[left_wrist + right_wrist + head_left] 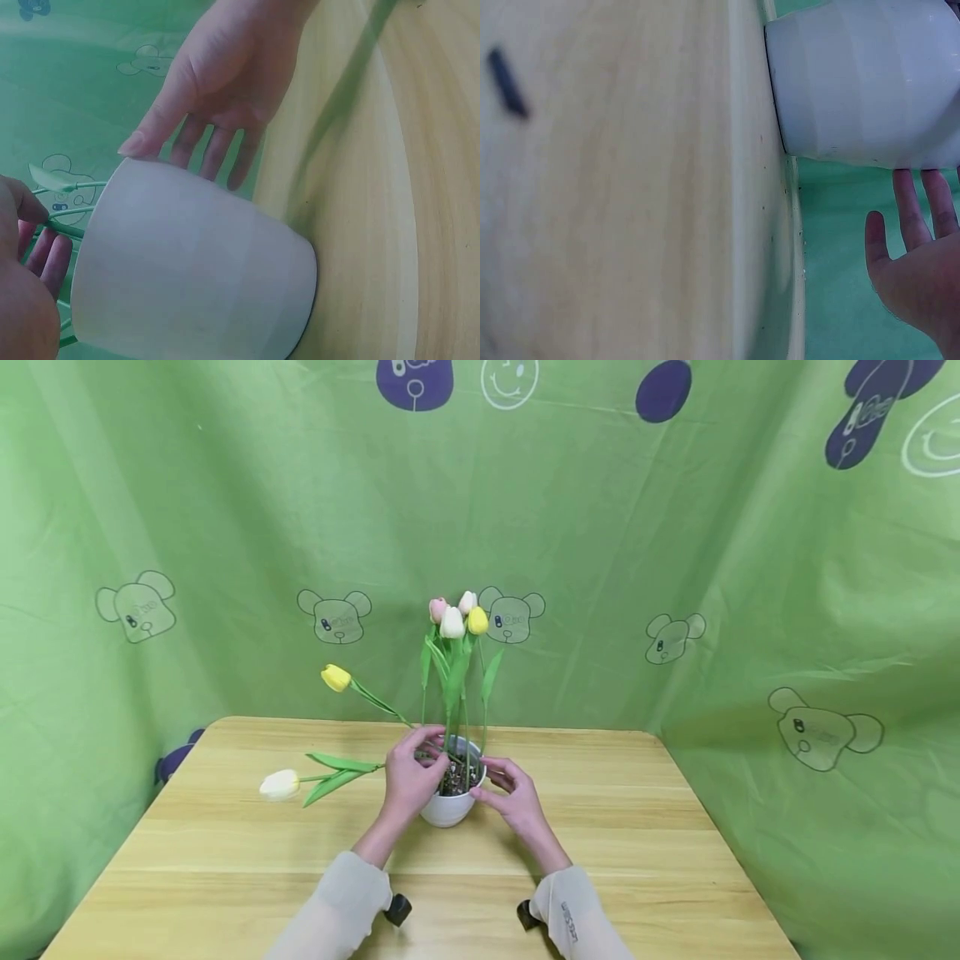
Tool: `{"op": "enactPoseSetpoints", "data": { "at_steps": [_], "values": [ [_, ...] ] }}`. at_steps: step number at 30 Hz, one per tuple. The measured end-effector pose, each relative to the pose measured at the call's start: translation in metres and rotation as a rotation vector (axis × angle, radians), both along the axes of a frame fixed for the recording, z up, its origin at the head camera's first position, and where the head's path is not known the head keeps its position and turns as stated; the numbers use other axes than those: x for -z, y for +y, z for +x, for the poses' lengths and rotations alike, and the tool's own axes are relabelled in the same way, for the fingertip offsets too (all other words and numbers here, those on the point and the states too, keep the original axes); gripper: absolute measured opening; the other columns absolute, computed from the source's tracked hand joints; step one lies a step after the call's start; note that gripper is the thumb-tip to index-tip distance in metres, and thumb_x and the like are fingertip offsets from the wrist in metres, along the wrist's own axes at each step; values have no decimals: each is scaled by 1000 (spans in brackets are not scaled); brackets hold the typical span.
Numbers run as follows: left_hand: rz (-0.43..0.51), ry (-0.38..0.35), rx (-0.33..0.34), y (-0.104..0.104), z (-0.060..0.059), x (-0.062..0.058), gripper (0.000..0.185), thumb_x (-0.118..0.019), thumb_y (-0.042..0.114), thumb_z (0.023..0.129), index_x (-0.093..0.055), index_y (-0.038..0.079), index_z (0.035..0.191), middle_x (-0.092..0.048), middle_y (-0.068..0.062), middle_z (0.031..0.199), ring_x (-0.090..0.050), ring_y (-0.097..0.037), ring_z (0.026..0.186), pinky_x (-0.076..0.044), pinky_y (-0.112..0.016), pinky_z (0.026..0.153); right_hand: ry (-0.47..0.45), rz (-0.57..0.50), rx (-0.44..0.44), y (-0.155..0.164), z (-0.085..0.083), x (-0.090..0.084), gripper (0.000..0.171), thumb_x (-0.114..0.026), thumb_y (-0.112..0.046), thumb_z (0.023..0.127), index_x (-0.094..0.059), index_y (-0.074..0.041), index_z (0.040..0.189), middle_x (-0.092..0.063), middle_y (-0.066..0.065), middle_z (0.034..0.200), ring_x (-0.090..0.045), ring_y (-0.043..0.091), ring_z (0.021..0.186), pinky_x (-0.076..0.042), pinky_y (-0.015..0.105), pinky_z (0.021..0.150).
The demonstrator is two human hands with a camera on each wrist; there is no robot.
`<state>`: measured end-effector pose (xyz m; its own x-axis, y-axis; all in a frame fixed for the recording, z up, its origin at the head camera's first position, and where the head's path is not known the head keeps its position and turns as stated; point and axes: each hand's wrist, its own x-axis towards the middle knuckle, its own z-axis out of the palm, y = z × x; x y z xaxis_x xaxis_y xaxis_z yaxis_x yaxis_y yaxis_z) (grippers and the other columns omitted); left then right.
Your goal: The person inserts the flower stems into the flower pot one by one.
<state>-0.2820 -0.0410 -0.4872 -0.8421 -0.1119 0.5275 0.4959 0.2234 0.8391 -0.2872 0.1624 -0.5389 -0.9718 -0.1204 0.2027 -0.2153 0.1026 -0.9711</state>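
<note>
A white pot point(447, 811) with dark, speckled filling stands upright on the table. White point(452, 623), yellow point(477, 621) and pink point(438, 610) tulips rise from it on green stems. My left hand point(411, 774) is over the pot's left side; in the left wrist view, its thumb and fingers pinch a green stem point(66, 228) by the rim. Which flower that stem bears is hidden. My right hand point(519, 797) touches the pot's right side, thumb at the rim and fingers fairly straight, as the right wrist view shows its fingers point(909, 210) against the wall.
Left of the pot, a yellow tulip point(336, 677) slants outward and a white tulip point(280, 785) extends low over the wooden table point(600, 843), their stems running behind my left hand. A green printed curtain point(585, 518) hangs behind and along both sides.
</note>
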Motion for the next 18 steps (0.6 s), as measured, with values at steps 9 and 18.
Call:
{"op": "enactPoseSetpoints", "data": {
  "at_steps": [9,18],
  "values": [
    [-33,15,-17,2,2,8,33,-74,-8,86,-72,2,117,-71,-12,103,-70,-25,87,-62,-22,70,11,0,3,2,-1,5,56,-84,-4,83,-63,-3,135,-59,20,145,-57,43,133,-54,50,105],
    [-67,62,-82,4,1,16,32,-74,-8,86,-72,2,116,-71,-11,100,-70,-24,85,-61,-22,67,4,16,3,0,1,-1,57,-85,-6,82,-63,-5,135,-60,18,145,-58,41,133,-56,47,104]
  ]
}}
